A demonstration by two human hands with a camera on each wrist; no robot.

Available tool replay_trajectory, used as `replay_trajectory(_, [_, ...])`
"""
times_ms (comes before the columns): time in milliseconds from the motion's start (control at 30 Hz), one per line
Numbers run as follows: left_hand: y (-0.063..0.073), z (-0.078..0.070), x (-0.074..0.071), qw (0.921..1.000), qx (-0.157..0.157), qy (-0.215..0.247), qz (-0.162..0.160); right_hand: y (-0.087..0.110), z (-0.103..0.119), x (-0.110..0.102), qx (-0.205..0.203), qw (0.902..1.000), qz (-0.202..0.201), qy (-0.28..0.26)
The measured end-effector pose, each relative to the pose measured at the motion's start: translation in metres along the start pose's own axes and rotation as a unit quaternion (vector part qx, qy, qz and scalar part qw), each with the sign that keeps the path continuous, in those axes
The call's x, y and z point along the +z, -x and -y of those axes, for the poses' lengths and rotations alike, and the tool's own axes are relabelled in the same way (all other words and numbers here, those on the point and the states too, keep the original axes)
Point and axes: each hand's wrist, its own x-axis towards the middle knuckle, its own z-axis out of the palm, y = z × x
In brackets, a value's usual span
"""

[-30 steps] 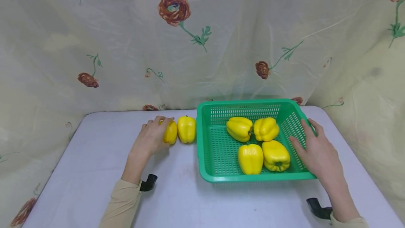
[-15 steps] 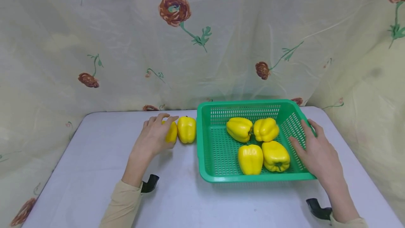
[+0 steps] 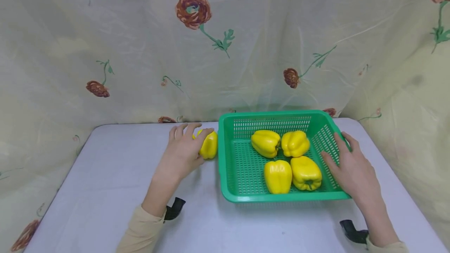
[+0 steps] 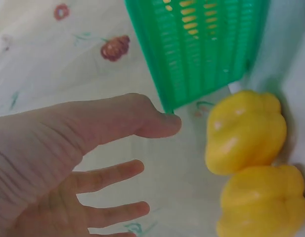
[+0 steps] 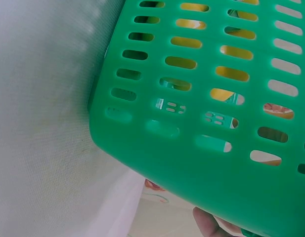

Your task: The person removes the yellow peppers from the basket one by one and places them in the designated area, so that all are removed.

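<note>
My left hand (image 3: 183,149) hovers over two loose yellow bell peppers at the left of the green basket (image 3: 281,197). In the head view it covers the left pepper and part of the right pepper (image 3: 211,146). The left wrist view shows its thumb and fingers spread, apart from both the nearer-basket pepper (image 4: 246,133) and the other pepper (image 4: 263,202). My right hand (image 3: 356,171) holds the basket's right rim, thumb on the inner side and fingers over the edge. A fingertip (image 5: 206,223) shows at the rim in the right wrist view.
Inside the basket lie several more yellow bell peppers (image 3: 278,177), mostly toward its right half. The basket stands on a white-covered table (image 3: 105,182). A flower-printed curtain (image 3: 140,50) hangs behind the table and along its sides.
My left hand has shifted right, from the left loose pepper to over the right one, and its fingers have spread. The right hand and basket stay in place.
</note>
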Motion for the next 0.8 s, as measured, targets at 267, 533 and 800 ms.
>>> replay_trajectory(267, [0.0, -0.019, 0.0, 0.9989, 0.032, -0.019, -0.027, 0.0, -0.001, 0.001, -0.006, 1.0, -0.006, -0.004])
replay_trajectory(533, [-0.001, -0.04, 0.003, 0.9969, 0.059, -0.033, -0.041, 0.0, -0.001, 0.0, -0.001, 1.0, -0.003, -0.001])
replay_trajectory(800, [-0.005, -0.058, 0.009, 0.9953, 0.084, -0.032, -0.038, -0.001, -0.001, 0.001, 0.002, 1.0, 0.001, 0.0])
